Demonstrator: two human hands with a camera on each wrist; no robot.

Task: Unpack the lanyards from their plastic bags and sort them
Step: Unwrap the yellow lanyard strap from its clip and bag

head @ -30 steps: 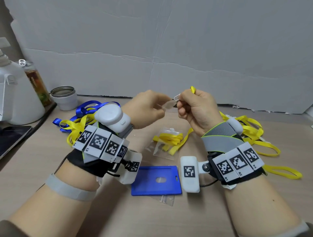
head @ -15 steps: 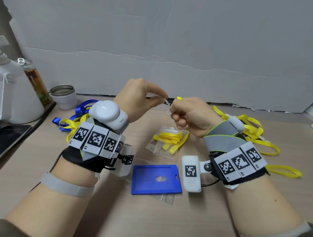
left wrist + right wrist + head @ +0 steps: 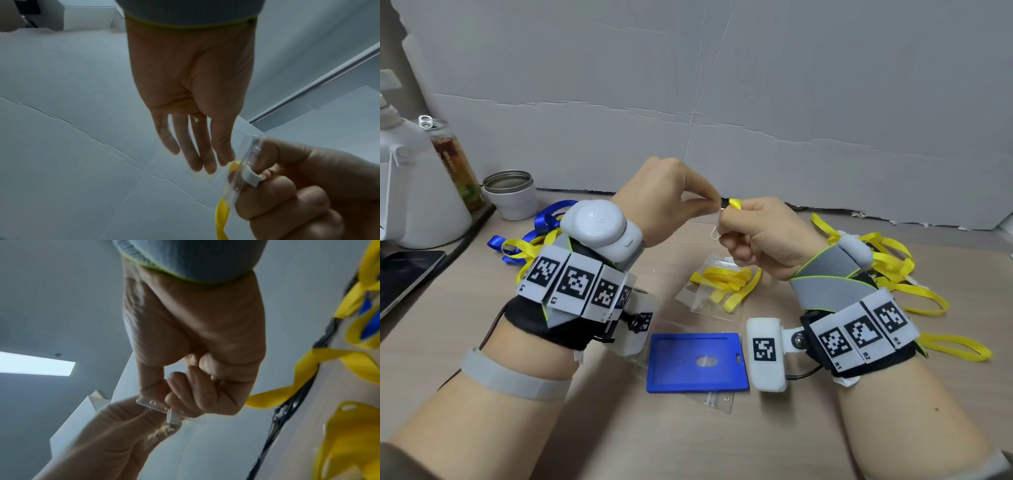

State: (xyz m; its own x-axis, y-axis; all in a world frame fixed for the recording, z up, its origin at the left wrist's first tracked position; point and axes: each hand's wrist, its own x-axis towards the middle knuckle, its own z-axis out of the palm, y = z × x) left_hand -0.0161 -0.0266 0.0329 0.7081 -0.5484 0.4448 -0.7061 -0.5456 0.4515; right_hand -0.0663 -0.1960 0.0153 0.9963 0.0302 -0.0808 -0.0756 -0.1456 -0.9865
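Note:
Both hands are raised above the table around one yellow lanyard (image 3: 735, 204). My right hand (image 3: 726, 226) grips its end in a fist, with the white clip (image 3: 715, 235) poking out below the fingers. Thumb and forefinger of my left hand (image 3: 714, 202) pinch the clear plastic strap (image 3: 151, 402) at that same end. In the left wrist view the yellow ribbon (image 3: 222, 216) hangs down from the right fist. Another yellow lanyard in its plastic bag (image 3: 722, 286) lies on the table beneath the hands.
A blue badge holder (image 3: 697, 363) lies in front, with a small clear bag (image 3: 717, 403) under its near edge. Loose yellow lanyards (image 3: 890, 267) lie at the right. Blue and yellow lanyards (image 3: 534, 236) are piled at the left, beside a metal cup (image 3: 510, 195), a bottle (image 3: 453, 164) and a white jug (image 3: 414, 198).
My left hand has lifted and now pinches from above. The right fist has sunk slightly and shifted left. Both still hold the same lanyard end.

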